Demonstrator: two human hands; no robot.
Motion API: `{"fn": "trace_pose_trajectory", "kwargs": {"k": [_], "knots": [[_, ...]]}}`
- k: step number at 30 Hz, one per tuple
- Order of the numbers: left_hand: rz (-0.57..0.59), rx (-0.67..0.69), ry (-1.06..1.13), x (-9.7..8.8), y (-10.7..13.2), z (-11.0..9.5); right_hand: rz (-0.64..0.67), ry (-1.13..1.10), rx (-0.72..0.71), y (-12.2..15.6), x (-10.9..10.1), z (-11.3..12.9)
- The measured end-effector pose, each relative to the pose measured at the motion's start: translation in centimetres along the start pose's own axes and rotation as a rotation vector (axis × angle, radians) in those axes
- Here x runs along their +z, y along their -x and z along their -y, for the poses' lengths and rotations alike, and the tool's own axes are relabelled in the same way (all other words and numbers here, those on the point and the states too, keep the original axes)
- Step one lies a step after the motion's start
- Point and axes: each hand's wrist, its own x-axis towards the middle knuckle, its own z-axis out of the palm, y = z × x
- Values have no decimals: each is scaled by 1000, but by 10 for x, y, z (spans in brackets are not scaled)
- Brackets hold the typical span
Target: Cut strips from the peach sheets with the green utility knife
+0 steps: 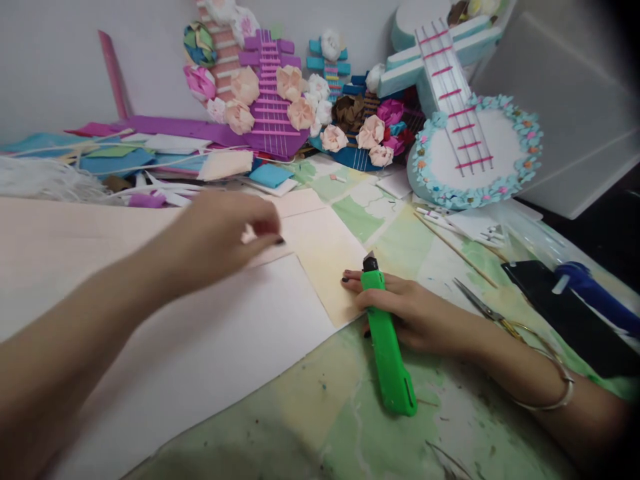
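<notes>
My right hand [400, 307] holds a green utility knife [387, 360], its short blade pointing away from me. The fingertips of that hand rest on a peach foam sheet [320, 247], near its right edge. My left hand [235, 230] is curled above the same sheet, thumb and fingers drawn in and slightly blurred. Whatever may be in its grasp is hidden. A large white sheet [235, 333] lies below my left forearm, its corner beside the peach sheet.
Flower-trimmed model instruments, among them a purple one [273, 100] and a light blue one [480, 147], lean at the back. Coloured sheets and white scraps [45, 180] are piled at the left. Scissors [487, 310], a wooden stick [455, 250] and a blue glue gun [595, 293] lie right.
</notes>
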Motion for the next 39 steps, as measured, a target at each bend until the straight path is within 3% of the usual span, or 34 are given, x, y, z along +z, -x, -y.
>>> {"fn": "trace_pose_trajectory", "kwargs": {"k": [2,5,9,18,25,30,39], "knots": [[76,216,179,19,1,-25,2,-3,4,0,0,0],[172,275,223,46,10,-47,4,-11,8,0,-1,0],[138,275,206,64,19,-56,-2,-33,14,-1,-1,0],[125,246,226,74,21,-66,-33,-174,79,1,-5,-5],[40,235,227,81,26,-62,-227,-489,228,11,-17,-24],[46,207,187,83,29,-60,-186,-582,204,12,-18,-32],[57,190,154,80,29,-60,-148,-532,176,13,-19,-31]]}}
